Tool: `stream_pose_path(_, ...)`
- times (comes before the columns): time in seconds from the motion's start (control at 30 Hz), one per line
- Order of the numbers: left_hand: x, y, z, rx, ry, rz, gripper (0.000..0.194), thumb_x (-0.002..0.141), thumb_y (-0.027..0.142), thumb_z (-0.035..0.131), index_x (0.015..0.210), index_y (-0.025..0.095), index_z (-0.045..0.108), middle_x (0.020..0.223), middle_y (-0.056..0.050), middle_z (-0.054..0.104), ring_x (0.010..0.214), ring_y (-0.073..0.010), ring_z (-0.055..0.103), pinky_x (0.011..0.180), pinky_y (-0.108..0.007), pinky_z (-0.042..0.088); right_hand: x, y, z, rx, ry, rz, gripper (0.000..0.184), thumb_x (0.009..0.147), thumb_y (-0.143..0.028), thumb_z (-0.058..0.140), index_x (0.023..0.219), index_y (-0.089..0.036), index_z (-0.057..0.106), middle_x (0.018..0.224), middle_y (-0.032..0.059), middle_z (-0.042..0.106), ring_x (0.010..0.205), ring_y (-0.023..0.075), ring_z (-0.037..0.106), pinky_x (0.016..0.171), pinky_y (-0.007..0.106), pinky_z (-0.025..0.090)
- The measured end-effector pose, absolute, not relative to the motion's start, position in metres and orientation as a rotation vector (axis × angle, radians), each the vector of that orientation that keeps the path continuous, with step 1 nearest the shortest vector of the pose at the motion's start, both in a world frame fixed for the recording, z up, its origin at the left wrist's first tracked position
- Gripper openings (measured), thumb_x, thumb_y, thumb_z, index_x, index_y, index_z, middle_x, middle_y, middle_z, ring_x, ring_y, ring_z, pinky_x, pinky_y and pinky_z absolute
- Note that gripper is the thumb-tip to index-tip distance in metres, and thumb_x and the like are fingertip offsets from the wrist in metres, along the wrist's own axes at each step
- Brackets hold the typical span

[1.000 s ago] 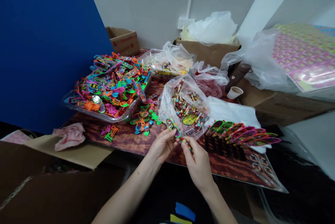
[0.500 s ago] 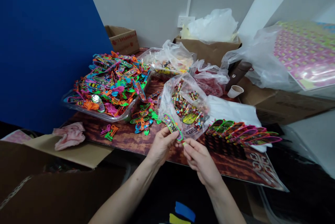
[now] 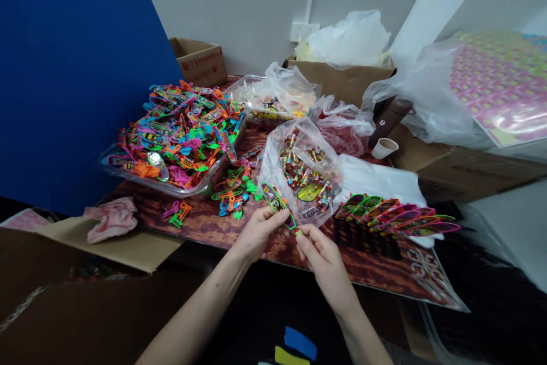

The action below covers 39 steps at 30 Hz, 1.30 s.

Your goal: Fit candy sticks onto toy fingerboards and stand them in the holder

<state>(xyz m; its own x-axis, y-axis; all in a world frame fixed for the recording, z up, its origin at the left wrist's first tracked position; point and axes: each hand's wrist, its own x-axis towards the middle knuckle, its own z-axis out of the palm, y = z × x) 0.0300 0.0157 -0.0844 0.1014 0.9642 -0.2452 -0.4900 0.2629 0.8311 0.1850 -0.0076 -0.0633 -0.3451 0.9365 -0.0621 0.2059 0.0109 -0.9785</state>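
Note:
My left hand [image 3: 255, 232] pinches a small green toy skateboard deck [image 3: 277, 202] with a printed top, tilted up to the left. My right hand [image 3: 321, 255] is closed at the deck's lower end, its fingertips pinching a tiny green part [image 3: 298, 233] against it. Both hands hover over the front edge of the wood-patterned table [image 3: 376, 274]. Just behind them lies a clear bag of small colourful parts [image 3: 304, 174]. To the right, a row of finished toy skateboards [image 3: 391, 217] stands side by side.
A clear tray heaped with colourful decks [image 3: 175, 134] sits at the left, loose decks [image 3: 233, 194] beside it. More plastic bags [image 3: 342, 126], a paper cup [image 3: 383, 148], cardboard boxes [image 3: 199, 60], a pink cloth [image 3: 109, 218] and a blue panel [image 3: 72, 69] surround the table.
The deck has tipped lower and shifted slightly left in my left hand. My right hand closed in on the deck's lower end with the small part.

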Motion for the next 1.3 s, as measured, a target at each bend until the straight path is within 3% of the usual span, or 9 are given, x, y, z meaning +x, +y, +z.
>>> stream_pose_path(0.23, 0.051, 0.015, -0.089, 0.662, 0.934, 1.242, 0.038, 0.071, 0.047, 0.074, 0.066, 0.011, 0.063, 0.059, 0.000, 0.059, 0.051, -0.0073, 0.050, 0.052, -0.020, 0.037, 0.179, -0.015, -0.074, -1.388, -1.825, 0.537, 0.016, 0.095, -0.026, 0.041, 0.093, -0.021, 0.056, 0.090, 0.0066, 0.065, 0.079, 0.0196, 0.060, 0.072, 0.029, 0.041)
stream_pose_path(0.5, 0.050, 0.017, -0.085, 0.708, 0.976, 1.284, 0.036, 0.073, 0.045, 0.073, 0.067, 0.011, 0.064, 0.058, 0.000, 0.059, 0.053, -0.0071, 0.049, 0.054, -0.019, 0.037, 0.194, -0.008, -0.065, -1.317, -1.714, 1.018, 0.019, 0.093, -0.035, 0.048, 0.103, -0.021, 0.056, 0.097, 0.0050, 0.064, 0.088, 0.0183, 0.059, 0.076, 0.026, 0.043)
stream_pose_path(0.57, 0.050, 0.016, -0.086, 0.706, 1.001, 1.302, 0.036, 0.074, 0.044, 0.072, 0.067, 0.011, 0.063, 0.057, 0.000, 0.058, 0.052, -0.0069, 0.049, 0.053, -0.019, 0.036, 0.199, -0.007, -0.064, -1.301, -1.645, 1.226, 0.024, 0.093, -0.042, 0.047, 0.099, -0.020, 0.056, 0.083, 0.0028, 0.061, 0.073, 0.0151, 0.056, 0.064, 0.023, 0.043)
stream_pose_path(0.63, 0.051, 0.014, -0.086, 0.721, 1.000, 1.291, 0.036, 0.075, 0.045, 0.071, 0.067, 0.011, 0.062, 0.058, 0.000, 0.059, 0.052, -0.0070, 0.049, 0.053, -0.019, 0.036, 0.200, -0.007, -0.067, -1.280, -1.513, 1.516, 0.031, 0.093, -0.048, 0.044, 0.090, -0.019, 0.055, 0.063, -0.0034, 0.047, 0.048, 0.0096, 0.039, 0.044, 0.020, 0.031)
stream_pose_path(0.7, 0.053, 0.013, -0.086, 0.753, 1.002, 1.272, 0.036, 0.076, 0.045, 0.070, 0.068, 0.011, 0.061, 0.059, 0.000, 0.059, 0.051, -0.0070, 0.048, 0.052, -0.019, 0.036, 0.198, -0.007, -0.073, -1.256, -1.401, 1.658, 0.034, 0.092, -0.051, 0.043, 0.084, -0.019, 0.053, 0.055, -0.0077, 0.033, 0.041, 0.0074, 0.023, 0.038, 0.020, 0.020)
stream_pose_path(0.83, 0.055, 0.015, -0.085, 0.818, 1.081, 1.281, 0.037, 0.079, 0.045, 0.067, 0.066, 0.011, 0.060, 0.059, 0.001, 0.057, 0.053, -0.0065, 0.046, 0.053, -0.019, 0.035, 0.187, -0.011, -0.082, -1.315, -1.593, 1.114, 0.027, 0.093, -0.039, 0.045, 0.082, -0.018, 0.055, 0.066, -0.0017, 0.049, 0.058, 0.0112, 0.045, 0.056, 0.022, 0.034)
stream_pose_path(0.93, 0.053, 0.017, -0.084, 0.845, 1.085, 1.262, 0.036, 0.079, 0.045, 0.066, 0.069, 0.011, 0.061, 0.063, 0.001, 0.058, 0.057, -0.0068, 0.046, 0.056, -0.019, 0.036, 0.182, -0.014, -0.086, -1.362, -1.710, 0.701, 0.022, 0.094, -0.033, 0.044, 0.087, -0.017, 0.058, 0.080, 0.0038, 0.060, 0.073, 0.0163, 0.055, 0.069, 0.026, 0.037)
stream_pose_path(1.13, 0.051, 0.016, -0.077, 0.853, 1.066, 1.204, 0.037, 0.078, 0.046, 0.067, 0.068, 0.011, 0.060, 0.060, 0.001, 0.056, 0.053, -0.0065, 0.045, 0.053, -0.019, 0.035, 0.182, -0.013, -0.083, -1.272, -1.613, 1.029, 0.026, 0.096, -0.034, 0.040, 0.081, -0.018, 0.054, 0.072, -0.0006, 0.054, 0.066, 0.0131, 0.051, 0.061, 0.021, 0.039)
stream_pose_path(1.3, 0.053, 0.019, -0.070, 0.925, 1.122, 1.152, 0.042, 0.076, 0.048, 0.067, 0.060, 0.011, 0.057, 0.052, 0.003, 0.051, 0.047, -0.0055, 0.040, 0.047, -0.019, 0.029, 0.180, -0.016, -0.092, -1.325, -1.653, 0.633, 0.018, 0.095, -0.028, 0.044, 0.092, -0.017, 0.057, 0.078, 0.0005, 0.059, 0.069, 0.0129, 0.055, 0.066, 0.022, 0.038)
